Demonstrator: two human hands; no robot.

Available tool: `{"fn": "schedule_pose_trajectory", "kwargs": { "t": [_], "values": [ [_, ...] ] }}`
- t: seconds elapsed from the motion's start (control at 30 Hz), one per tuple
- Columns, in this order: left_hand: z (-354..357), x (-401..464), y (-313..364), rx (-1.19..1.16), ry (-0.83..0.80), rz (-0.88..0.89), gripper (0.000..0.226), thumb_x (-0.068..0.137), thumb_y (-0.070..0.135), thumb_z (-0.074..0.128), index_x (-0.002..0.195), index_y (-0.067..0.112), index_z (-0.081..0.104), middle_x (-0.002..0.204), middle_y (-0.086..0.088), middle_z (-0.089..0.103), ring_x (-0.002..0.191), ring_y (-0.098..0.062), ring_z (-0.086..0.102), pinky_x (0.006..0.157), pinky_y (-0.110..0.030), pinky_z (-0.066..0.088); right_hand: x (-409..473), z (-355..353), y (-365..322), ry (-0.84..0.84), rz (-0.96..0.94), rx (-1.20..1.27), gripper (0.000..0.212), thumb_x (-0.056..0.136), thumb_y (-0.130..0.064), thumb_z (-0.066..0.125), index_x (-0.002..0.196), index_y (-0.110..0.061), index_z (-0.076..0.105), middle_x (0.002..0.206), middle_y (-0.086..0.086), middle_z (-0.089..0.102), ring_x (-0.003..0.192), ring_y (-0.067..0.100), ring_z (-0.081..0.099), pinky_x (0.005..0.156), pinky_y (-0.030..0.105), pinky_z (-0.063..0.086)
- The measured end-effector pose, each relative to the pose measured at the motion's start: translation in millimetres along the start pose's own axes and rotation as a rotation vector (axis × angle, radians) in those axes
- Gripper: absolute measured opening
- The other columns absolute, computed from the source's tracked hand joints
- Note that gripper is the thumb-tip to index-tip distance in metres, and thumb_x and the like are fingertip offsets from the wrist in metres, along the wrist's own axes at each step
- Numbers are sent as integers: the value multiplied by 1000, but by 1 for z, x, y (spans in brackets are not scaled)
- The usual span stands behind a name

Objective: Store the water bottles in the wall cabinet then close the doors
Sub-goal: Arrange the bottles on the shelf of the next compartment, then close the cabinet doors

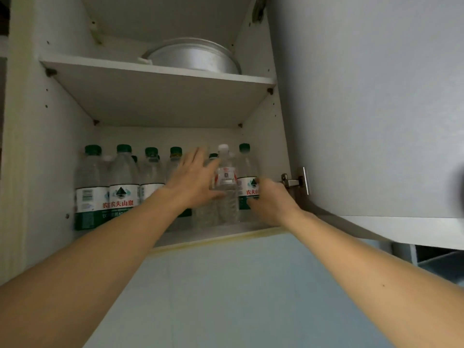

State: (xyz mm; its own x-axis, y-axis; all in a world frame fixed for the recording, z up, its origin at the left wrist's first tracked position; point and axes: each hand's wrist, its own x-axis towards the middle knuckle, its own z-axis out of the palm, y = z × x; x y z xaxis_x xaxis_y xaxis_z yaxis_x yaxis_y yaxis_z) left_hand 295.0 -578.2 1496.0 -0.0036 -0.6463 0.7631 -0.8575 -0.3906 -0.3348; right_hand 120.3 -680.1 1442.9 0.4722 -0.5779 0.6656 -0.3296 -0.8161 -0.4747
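Several clear water bottles with green caps and green labels (124,187) stand in a row on the lower shelf (226,237) of the open wall cabinet. A white-capped bottle (226,182) stands among them near the right. My left hand (194,179) is spread open just left of it, thumb across its front. My right hand (272,200) is cupped against the rightmost green-capped bottle (247,172), fingers curled on its label; whether it grips the bottle is unclear.
The right cabinet door (364,109) stands open, close beside my right arm, its metal hinge (295,182) just right of my hand. A metal pan (193,59) sits on the upper shelf (155,71). A pale blue wall (238,297) lies below the cabinet.
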Motion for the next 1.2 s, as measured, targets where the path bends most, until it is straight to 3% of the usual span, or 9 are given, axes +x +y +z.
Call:
{"fn": "schedule_pose_trajectory", "kwargs": {
  "t": [0.1, 0.3, 0.47, 0.67, 0.77, 0.83, 0.93, 1.03, 1.2],
  "values": [
    [-27, -23, 13, -258, 25, -95, 87, 86, 75, 53, 155, 29, 27, 165, -4, 13, 151, -31, 13, 119, -53, 24, -38, -27, -17, 182, -65, -37, 33, 98, -19, 57, 130, -10, 56, 126, 12, 62, 112, 30, 61, 94, 45, 55],
    [-64, -83, 61, -781, 79, -87, 67, 100, 63, 35, 155, 25, 31, 158, -3, 33, 140, -22, 38, 111, -46, 34, -122, -84, -49, 486, -148, -36, 34, 101, -28, 53, 132, -16, 61, 133, -2, 58, 104, 6, 55, 95, 25, 45],
    [-110, -100, 116, -1166, 116, -98, 54, 105, 51, 36, 150, 22, 39, 147, -3, 49, 126, -15, 49, 107, -38, 41, -183, -150, -72, 613, -174, -99, 29, 105, -21, 47, 122, -9, 67, 127, 3, 59, 119, 18, 55, 106, 34, 42],
    [-167, -90, 195, -1234, 76, 15, 54, 105, 52, 33, 148, 21, 38, 146, -5, 51, 125, -23, 53, 107, -48, 46, -242, -240, -74, 880, -212, -221, 33, 107, -16, 40, 123, -8, 68, 129, 4, 61, 112, 4, 48, 96, -1, 24],
    [-183, -80, 237, -1179, 27, 60, 61, 104, 56, 33, 155, 24, 29, 158, -8, 34, 131, -24, 50, 115, -43, 37, -262, -273, -56, 978, -185, -296, 39, 104, -27, 38, 129, -13, 65, 139, 3, 55, 126, 19, 46, 112, 28, 33],
    [-192, -74, 262, -1160, 29, 77, 67, 103, 58, 36, 159, 25, 20, 163, -5, 22, 136, -25, 45, 114, -40, 33, -273, -291, -41, 1037, -183, -356, 42, 103, -28, 40, 135, -11, 61, 146, 8, 47, 134, 26, 40, 111, 40, 38],
    [-198, -64, 296, -1164, 51, 60, 75, 101, 58, 42, 161, 26, 11, 167, -2, 9, 150, -30, 23, 121, -47, 26, -282, -313, -16, 1097, -117, -503, 44, 101, -13, 48, 145, -8, 48, 153, 17, 36, 137, 33, 34, 105, 32, 38],
    [-200, -61, 332, -1135, 34, 50, 80, 99, 59, 44, 161, 29, 4, 169, -2, -3, 154, -27, 4, 122, -48, 20, -287, -329, 9, 972, 9, -431, 56, 103, -11, 46, 156, -13, 27, 155, 14, 32, 134, 35, 42, 106, 48, 44],
    [-197, -67, 367, -1071, 1, 60, 86, 98, 64, 41, 160, 31, -7, 168, 0, -17, 155, -26, -10, 124, -50, 14, -304, -336, 21, 883, 60, -129, 59, 105, -15, 48, 158, -23, 23, 154, 1, 42, 130, 12, 47, 96, 22, 38]
  ]
}}
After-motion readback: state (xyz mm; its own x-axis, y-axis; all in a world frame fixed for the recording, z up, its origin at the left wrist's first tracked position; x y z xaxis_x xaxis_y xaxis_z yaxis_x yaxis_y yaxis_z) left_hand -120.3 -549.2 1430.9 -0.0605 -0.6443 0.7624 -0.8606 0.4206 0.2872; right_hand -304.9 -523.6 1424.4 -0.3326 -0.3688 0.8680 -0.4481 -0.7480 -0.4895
